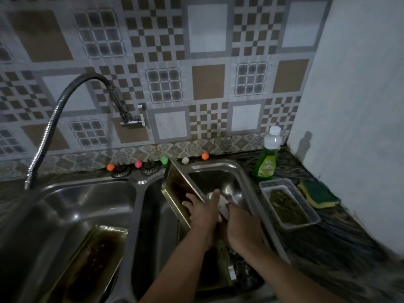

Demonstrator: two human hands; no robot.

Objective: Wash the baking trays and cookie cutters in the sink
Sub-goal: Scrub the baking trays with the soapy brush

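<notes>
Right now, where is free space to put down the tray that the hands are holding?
The back of the left basin, between the hose and the second tray, is bare. The right basin is crowded with both hands and the held tray. The counter right of it carries a bottle, a container and a sponge.
</notes>
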